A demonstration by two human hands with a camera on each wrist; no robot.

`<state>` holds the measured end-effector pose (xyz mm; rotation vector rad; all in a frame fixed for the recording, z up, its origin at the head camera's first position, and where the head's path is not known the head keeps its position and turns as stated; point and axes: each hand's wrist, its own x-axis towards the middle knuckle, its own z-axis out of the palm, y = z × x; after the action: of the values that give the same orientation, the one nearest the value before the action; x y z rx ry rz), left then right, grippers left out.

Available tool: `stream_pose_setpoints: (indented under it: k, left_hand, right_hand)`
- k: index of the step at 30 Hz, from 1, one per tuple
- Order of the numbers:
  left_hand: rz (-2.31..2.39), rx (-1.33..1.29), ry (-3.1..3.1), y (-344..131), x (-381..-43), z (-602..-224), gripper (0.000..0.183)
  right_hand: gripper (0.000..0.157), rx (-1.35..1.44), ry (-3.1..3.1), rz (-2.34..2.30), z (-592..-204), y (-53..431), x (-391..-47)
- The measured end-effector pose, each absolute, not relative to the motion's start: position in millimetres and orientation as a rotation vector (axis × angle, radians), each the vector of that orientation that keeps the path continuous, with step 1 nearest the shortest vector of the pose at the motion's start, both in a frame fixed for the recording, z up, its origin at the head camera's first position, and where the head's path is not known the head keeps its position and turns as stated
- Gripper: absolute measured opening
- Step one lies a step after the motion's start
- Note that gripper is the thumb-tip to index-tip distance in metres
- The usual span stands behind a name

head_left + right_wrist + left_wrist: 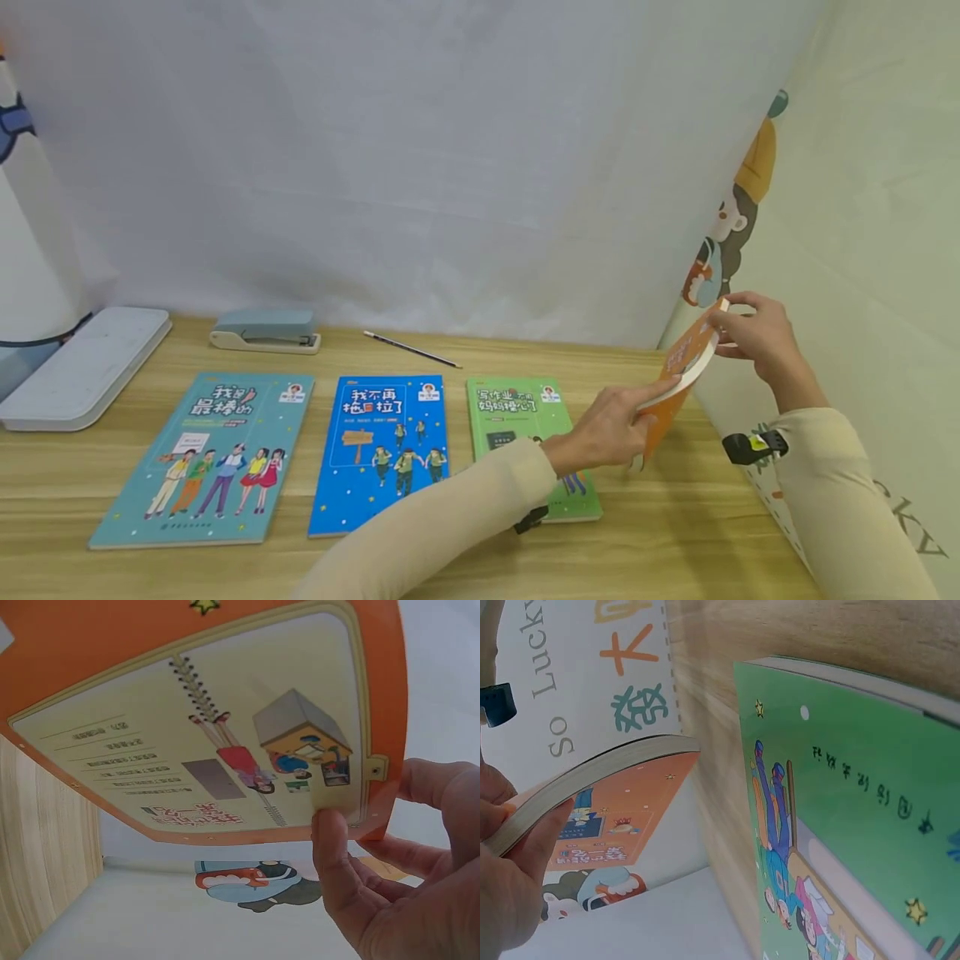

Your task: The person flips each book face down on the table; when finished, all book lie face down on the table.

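An orange book (678,367) is held up off the wooden table at the right, tilted and slightly bent. My left hand (611,425) grips its near page edge; in the left wrist view the fingers and thumb pinch the pages and cover (622,810). My right hand (761,337) pinches the upper corner. The right wrist view shows the back cover (225,750), with a notebook drawing and children on it. A green book (517,408) lies flat beside the left hand, partly hidden by that forearm.
A blue book (390,450) and a teal book (210,458) lie flat to the left. Behind them are a pencil (412,349), a stapler (266,332) and a pale flat case (86,367). White cloth (420,167) hangs at the back, a printed sheet (862,250) at the right.
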<state>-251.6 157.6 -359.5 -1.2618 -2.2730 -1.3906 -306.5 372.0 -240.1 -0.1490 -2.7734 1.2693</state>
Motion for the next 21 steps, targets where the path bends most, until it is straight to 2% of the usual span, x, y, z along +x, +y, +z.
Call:
stream_pose_setpoints:
  k: [8, 21]
  left_hand:
    - [-1.532, -1.170, -2.182, 158, -249, -362, 0.060]
    - [-1.827, -1.028, -2.087, 155, -249, -353, 0.063]
  right_hand:
    - [0.078, -0.116, -2.774, 1.320, -243, 376, -303]
    - [0.073, 0.022, -2.720, 1.607, -262, 390, -300]
